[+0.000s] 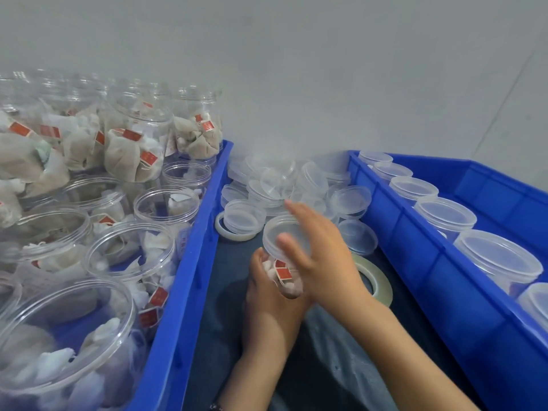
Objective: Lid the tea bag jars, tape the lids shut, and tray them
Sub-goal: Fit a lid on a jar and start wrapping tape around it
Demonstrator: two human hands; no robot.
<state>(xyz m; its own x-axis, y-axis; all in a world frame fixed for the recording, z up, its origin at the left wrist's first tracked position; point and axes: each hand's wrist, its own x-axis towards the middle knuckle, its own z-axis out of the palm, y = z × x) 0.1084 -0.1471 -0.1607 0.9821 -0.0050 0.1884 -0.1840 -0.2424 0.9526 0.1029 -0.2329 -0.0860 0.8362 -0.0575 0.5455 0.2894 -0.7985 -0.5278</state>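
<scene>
My left hand (268, 295) wraps around a clear plastic jar of tea bags with red tags (286, 275), holding it over my dark lap between two blue plastic trays. My right hand (321, 259) lies on its clear round lid (281, 237), thumb and fingers curved over the rim. Loose clear lids (268, 185) lie heaped just beyond, and a roll of clear tape (374, 280) sits beside my right wrist. Lidded jars (444, 215) line the right blue tray (462, 277); open filled jars (130, 134) crowd the left blue tray (189, 262).
</scene>
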